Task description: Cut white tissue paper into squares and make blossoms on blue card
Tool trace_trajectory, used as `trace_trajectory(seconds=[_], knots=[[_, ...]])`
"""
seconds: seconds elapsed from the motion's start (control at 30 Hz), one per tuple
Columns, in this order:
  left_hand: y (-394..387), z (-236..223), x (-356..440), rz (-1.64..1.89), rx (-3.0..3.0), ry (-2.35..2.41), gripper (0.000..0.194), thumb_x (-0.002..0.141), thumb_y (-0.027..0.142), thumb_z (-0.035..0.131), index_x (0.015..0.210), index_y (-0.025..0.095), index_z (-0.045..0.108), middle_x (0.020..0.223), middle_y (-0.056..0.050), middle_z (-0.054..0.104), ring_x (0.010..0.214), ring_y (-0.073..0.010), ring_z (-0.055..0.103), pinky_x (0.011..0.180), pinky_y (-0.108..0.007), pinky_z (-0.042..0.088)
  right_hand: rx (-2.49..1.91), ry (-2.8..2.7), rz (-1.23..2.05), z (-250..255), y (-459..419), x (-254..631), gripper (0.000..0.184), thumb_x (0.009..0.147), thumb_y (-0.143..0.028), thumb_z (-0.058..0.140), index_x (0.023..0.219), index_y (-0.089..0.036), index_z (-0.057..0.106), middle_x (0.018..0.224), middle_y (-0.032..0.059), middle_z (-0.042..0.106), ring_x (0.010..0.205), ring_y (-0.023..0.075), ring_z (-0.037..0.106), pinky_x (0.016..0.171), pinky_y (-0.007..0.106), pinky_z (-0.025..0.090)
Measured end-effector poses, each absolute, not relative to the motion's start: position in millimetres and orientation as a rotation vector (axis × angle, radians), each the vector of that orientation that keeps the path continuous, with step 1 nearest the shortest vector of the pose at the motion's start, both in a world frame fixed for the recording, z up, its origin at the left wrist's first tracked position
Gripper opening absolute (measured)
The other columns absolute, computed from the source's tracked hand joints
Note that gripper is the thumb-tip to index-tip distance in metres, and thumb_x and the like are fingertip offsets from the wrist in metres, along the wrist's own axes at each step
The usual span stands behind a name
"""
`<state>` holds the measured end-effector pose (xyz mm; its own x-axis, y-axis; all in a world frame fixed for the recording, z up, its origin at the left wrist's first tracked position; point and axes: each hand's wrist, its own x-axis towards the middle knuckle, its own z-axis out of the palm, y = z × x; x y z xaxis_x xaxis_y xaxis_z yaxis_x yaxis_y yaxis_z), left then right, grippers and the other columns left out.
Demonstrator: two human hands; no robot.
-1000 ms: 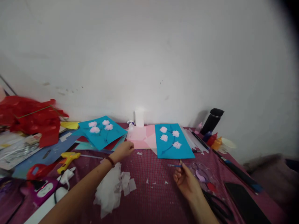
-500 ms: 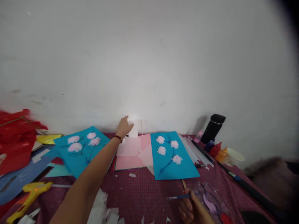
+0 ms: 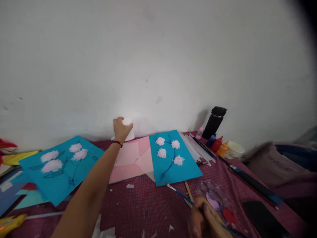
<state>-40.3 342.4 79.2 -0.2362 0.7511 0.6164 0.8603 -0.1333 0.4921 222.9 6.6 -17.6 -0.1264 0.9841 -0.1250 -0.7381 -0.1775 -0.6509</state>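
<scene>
My left hand (image 3: 121, 129) reaches to the back of the table and is closed around a white cup-like container (image 3: 128, 129) by the wall. My right hand (image 3: 201, 219) rests near the front edge, fingers curled around a thin blue paintbrush (image 3: 178, 193) whose tip points left over the checked cloth. A clear paint palette (image 3: 215, 198) with purple and red paint lies just right of that hand. A blue card with white paper flowers (image 3: 173, 158) sits between the two hands, beside pink paper sheets (image 3: 132, 158).
A second blue flower card (image 3: 59, 167) lies at the left over other coloured sheets. A black flask (image 3: 214, 122), small paint bottles (image 3: 218, 143) and a white bowl (image 3: 235, 148) stand at the back right. A dark phone (image 3: 262, 219) lies at the front right; a yellow glue gun (image 3: 10, 222) at the front left.
My left hand has gone from the table's middle to the wall and closed on the white container. The view has shifted right and nearer; my right hand still holds the brush.
</scene>
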Motion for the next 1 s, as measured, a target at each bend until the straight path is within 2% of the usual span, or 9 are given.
trace_trajectory(seconds=[0.1,0.2,0.27,0.37,0.57,0.67,0.77,0.87,1.0], knots=[[312,127,-44,-1.363,-1.891,-1.793,0.056,0.066,0.036,0.069,0.116,0.017,0.051,0.119,-0.012,0.048,0.116,-0.0262,0.049,0.100,-0.037,0.039,-0.660,-0.664,1.557,-12,1,222,0.030,0.088,-0.053,0.055,0.096,-0.024,0.058,0.059,-0.0001,0.069,0.042,0.0134,0.061,0.045,0.023,0.048],[258,174,-44,-1.448,-1.967,-1.707,0.051,0.060,0.038,0.073,0.105,0.017,0.061,0.108,-0.010,0.055,0.101,-0.0277,0.057,0.092,-0.042,0.045,-0.813,-0.946,1.267,-4,-4,218,0.028,0.091,-0.046,0.053,0.104,-0.023,0.062,0.093,0.0097,0.075,0.083,0.0219,0.072,0.078,0.036,0.056],[211,189,-41,-1.523,-2.177,-1.922,0.042,0.062,0.040,0.071,0.098,0.018,0.064,0.093,-0.007,0.062,0.085,-0.0252,0.061,0.077,-0.040,0.051,-0.897,-1.155,1.078,-1,-4,214,0.031,0.091,-0.043,0.053,0.115,-0.025,0.060,0.119,0.0132,0.068,0.111,0.0259,0.063,0.099,0.045,0.046],[138,185,-37,-1.628,-2.604,-2.334,0.041,0.067,0.041,0.068,0.100,0.018,0.064,0.081,-0.007,0.066,0.065,-0.0199,0.061,0.055,-0.031,0.050,-0.853,-1.279,0.960,1,-3,205,0.043,0.091,-0.043,0.053,0.130,-0.027,0.048,0.138,0.0139,0.054,0.126,0.0263,0.052,0.108,0.051,0.036],[17,152,-32,-2.093,-2.700,-2.617,0.041,0.056,0.029,0.073,0.094,0.021,0.063,0.075,-0.001,0.064,0.057,-0.0151,0.058,0.052,-0.026,0.048,-0.782,-1.265,1.117,2,-10,178,0.060,0.083,-0.055,0.059,0.132,-0.023,0.047,0.142,0.0180,0.048,0.129,0.0275,0.048,0.108,0.051,0.036],[-25,144,-36,-2.326,-2.716,-2.542,0.044,0.054,0.034,0.076,0.095,0.025,0.063,0.081,-0.001,0.063,0.059,-0.0153,0.056,0.052,-0.026,0.047,-0.744,-1.221,1.285,3,-21,164,0.059,0.083,-0.060,0.056,0.130,-0.025,0.049,0.138,0.0160,0.053,0.125,0.0269,0.053,0.103,0.049,0.043],[-51,136,-46,-2.376,-2.864,-2.342,0.052,0.055,0.048,0.076,0.100,0.028,0.062,0.089,-0.003,0.062,0.065,-0.0177,0.057,0.053,-0.027,0.047,-0.757,-1.231,1.335,2,-31,153,0.052,0.085,-0.058,0.053,0.125,-0.024,0.054,0.131,0.0162,0.060,0.117,0.0265,0.060,0.097,0.048,0.049],[-58,123,-57,-2.177,-2.958,-2.171,0.057,0.059,0.057,0.071,0.106,0.027,0.061,0.096,-0.006,0.062,0.069,-0.0204,0.058,0.054,-0.029,0.048,-0.755,-1.261,1.264,0,-32,150,0.050,0.084,-0.055,0.056,0.122,-0.022,0.054,0.129,0.0169,0.061,0.119,0.0264,0.058,0.101,0.048,0.045],[-40,100,-57,-1.394,-2.953,-1.839,0.040,0.066,0.035,0.072,0.103,0.024,0.061,0.100,-0.006,0.061,0.085,-0.0233,0.060,0.070,-0.033,0.050,-0.770,-1.265,1.087,4,-21,164,0.044,0.087,-0.051,0.054,0.122,-0.023,0.052,0.130,0.0156,0.060,0.122,0.0249,0.056,0.105,0.048,0.041]])
